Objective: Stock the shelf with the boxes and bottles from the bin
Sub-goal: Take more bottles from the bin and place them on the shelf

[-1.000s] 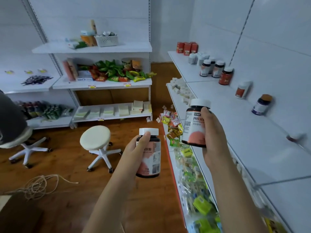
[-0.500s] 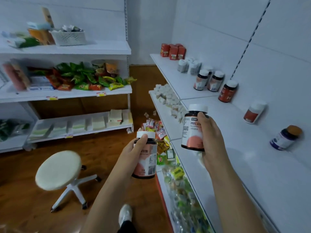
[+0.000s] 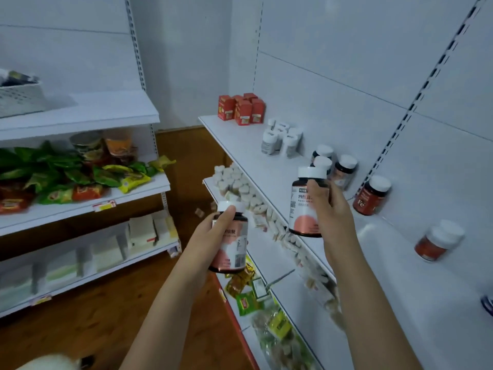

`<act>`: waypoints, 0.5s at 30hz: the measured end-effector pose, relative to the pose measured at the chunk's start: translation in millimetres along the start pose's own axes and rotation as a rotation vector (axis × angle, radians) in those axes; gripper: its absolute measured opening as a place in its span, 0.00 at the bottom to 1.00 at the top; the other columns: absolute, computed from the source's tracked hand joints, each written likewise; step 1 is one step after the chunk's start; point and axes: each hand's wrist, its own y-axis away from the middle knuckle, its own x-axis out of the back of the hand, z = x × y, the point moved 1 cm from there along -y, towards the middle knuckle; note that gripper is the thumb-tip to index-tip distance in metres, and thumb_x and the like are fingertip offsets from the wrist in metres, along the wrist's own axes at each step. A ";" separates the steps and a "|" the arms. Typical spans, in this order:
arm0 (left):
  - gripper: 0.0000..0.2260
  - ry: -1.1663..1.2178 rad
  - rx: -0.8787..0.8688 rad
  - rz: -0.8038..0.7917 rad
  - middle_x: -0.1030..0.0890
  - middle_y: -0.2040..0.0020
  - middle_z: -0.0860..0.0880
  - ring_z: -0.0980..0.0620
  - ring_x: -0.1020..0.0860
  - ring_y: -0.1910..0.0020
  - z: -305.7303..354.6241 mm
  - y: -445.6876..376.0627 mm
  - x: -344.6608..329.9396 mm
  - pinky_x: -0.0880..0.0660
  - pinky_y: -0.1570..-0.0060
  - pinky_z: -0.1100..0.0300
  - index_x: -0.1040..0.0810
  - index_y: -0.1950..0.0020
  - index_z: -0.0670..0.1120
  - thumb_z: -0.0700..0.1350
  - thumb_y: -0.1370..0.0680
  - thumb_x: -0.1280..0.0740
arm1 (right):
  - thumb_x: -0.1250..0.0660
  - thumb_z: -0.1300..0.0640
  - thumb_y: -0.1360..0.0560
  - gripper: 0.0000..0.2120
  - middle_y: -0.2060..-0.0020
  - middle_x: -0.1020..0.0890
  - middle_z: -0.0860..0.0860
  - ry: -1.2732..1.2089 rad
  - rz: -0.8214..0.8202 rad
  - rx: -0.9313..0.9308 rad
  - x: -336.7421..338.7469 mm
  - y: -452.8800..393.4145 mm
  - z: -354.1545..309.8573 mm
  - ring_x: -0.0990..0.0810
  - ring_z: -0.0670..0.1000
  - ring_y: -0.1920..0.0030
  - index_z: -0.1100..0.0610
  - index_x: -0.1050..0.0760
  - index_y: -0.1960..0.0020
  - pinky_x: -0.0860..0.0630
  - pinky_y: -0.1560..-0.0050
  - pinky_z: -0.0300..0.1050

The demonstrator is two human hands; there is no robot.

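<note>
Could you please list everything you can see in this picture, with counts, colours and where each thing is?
Held bottles: two, dark with white caps, one in left grip, one in right.
Red boxes: about five, far end of top right shelf.
White bottles: about five, behind boxes.
Dark bottles: three, white caps, mid shelf.
Red bottles: two, one upright, one tilted against the wall.
Snack packets: many, green and red, left shelf.
White basket: one, top left.
Left hand, right hand: each grips a bottle.
</note>
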 end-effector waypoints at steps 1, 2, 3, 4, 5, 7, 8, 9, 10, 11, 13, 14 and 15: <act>0.26 -0.014 0.003 -0.016 0.14 0.52 0.45 0.42 0.16 0.52 -0.1 -12.7 0.1 0.21 0.43 0.42 0.20 0.45 0.51 0.68 0.33 0.34 | 0.30 0.39 0.26 0.12 0.52 0.15 0.41 0.004 0.019 -0.008 -2.6 -11.1 6.8 0.17 0.46 0.48 0.40 0.22 0.45 0.20 0.43 0.52; 0.25 -0.025 0.004 -0.027 0.14 0.53 0.45 0.42 0.16 0.52 1.7 -26.9 0.2 0.21 0.44 0.43 0.20 0.46 0.51 0.68 0.33 0.34 | 0.31 0.39 0.26 0.09 0.53 0.15 0.41 0.007 0.041 -0.006 -4.2 -23.8 13.1 0.16 0.47 0.48 0.40 0.22 0.47 0.20 0.45 0.52; 0.25 -0.036 0.005 -0.035 0.15 0.53 0.45 0.43 0.16 0.53 4.3 -43.6 0.8 0.21 0.45 0.44 0.20 0.46 0.51 0.68 0.33 0.34 | 0.31 0.40 0.26 0.08 0.53 0.15 0.42 0.006 0.071 -0.009 -5.4 -37.2 17.7 0.17 0.48 0.48 0.40 0.22 0.48 0.19 0.46 0.50; 0.26 -0.046 0.002 -0.041 0.15 0.53 0.45 0.43 0.16 0.53 8.5 -60.6 0.6 0.21 0.46 0.45 0.20 0.46 0.51 0.68 0.33 0.34 | 0.31 0.41 0.25 0.09 0.53 0.15 0.43 0.002 0.103 -0.020 -5.2 -51.3 23.3 0.17 0.49 0.48 0.41 0.22 0.47 0.19 0.49 0.49; 0.26 -0.052 -0.001 -0.051 0.15 0.53 0.45 0.43 0.16 0.54 12.3 -78.0 0.3 0.20 0.47 0.45 0.20 0.45 0.50 0.68 0.33 0.34 | 0.31 0.42 0.25 0.10 0.52 0.16 0.44 -0.004 0.132 -0.030 -4.6 -65.9 29.1 0.17 0.49 0.48 0.43 0.22 0.46 0.19 0.50 0.48; 0.26 -0.042 0.000 -0.081 0.14 0.53 0.45 0.42 0.15 0.53 19.9 -112.6 -4.0 0.20 0.47 0.44 0.21 0.43 0.50 0.67 0.33 0.33 | 0.30 0.39 0.26 0.15 0.50 0.16 0.46 0.010 0.179 -0.030 -0.8 -95.1 40.7 0.17 0.50 0.47 0.44 0.23 0.43 0.19 0.49 0.50; 0.26 -0.036 -0.001 -0.098 0.14 0.53 0.45 0.42 0.15 0.54 23.2 -129.5 -8.0 0.20 0.48 0.44 0.21 0.43 0.50 0.66 0.32 0.33 | 0.30 0.38 0.27 0.16 0.49 0.16 0.46 0.034 0.206 -0.028 2.4 -109.8 47.5 0.17 0.50 0.47 0.43 0.23 0.43 0.19 0.48 0.51; 0.25 -0.039 -0.005 -0.112 0.14 0.53 0.45 0.43 0.15 0.54 26.3 -146.8 -12.8 0.20 0.49 0.45 0.21 0.42 0.49 0.65 0.31 0.33 | 0.30 0.38 0.27 0.16 0.50 0.16 0.46 0.059 0.244 -0.017 6.0 -123.9 53.0 0.17 0.48 0.49 0.44 0.23 0.43 0.20 0.49 0.49; 0.25 -0.050 -0.015 -0.126 0.14 0.53 0.45 0.44 0.15 0.55 29.1 -163.6 -19.0 0.20 0.50 0.47 0.21 0.42 0.49 0.64 0.31 0.33 | 0.30 0.40 0.26 0.14 0.51 0.17 0.45 0.087 0.295 0.000 10.5 -137.1 57.9 0.18 0.44 0.50 0.45 0.24 0.44 0.22 0.50 0.44; 0.24 -0.068 -0.028 -0.136 0.14 0.54 0.46 0.45 0.15 0.55 31.4 -180.8 -25.6 0.20 0.51 0.49 0.21 0.42 0.49 0.64 0.30 0.33 | 0.30 0.43 0.25 0.13 0.51 0.18 0.43 0.123 0.358 0.023 15.5 -149.9 62.1 0.19 0.41 0.52 0.46 0.24 0.44 0.24 0.52 0.39; 0.22 -0.130 -0.045 -0.151 0.14 0.55 0.49 0.49 0.15 0.57 37.1 -212.8 -42.6 0.20 0.55 0.53 0.22 0.42 0.50 0.63 0.28 0.33 | 0.30 0.45 0.25 0.14 0.51 0.19 0.44 0.212 0.500 0.085 26.2 -173.1 68.8 0.21 0.43 0.51 0.50 0.25 0.43 0.28 0.54 0.33; 0.19 -0.162 -0.052 -0.161 0.14 0.56 0.50 0.51 0.15 0.59 40.0 -227.5 -52.4 0.20 0.59 0.56 0.23 0.43 0.51 0.62 0.27 0.33 | 0.30 0.44 0.25 0.16 0.49 0.20 0.46 0.253 0.568 0.108 31.8 -183.3 72.4 0.22 0.46 0.49 0.52 0.26 0.42 0.29 0.52 0.34; 0.16 -0.192 -0.064 -0.171 0.14 0.57 0.51 0.53 0.15 0.60 42.2 -242.3 -62.4 0.20 0.61 0.58 0.23 0.45 0.53 0.61 0.26 0.33 | 0.30 0.45 0.25 0.17 0.48 0.21 0.48 0.282 0.634 0.126 37.1 -193.4 77.0 0.22 0.48 0.47 0.53 0.26 0.42 0.29 0.50 0.37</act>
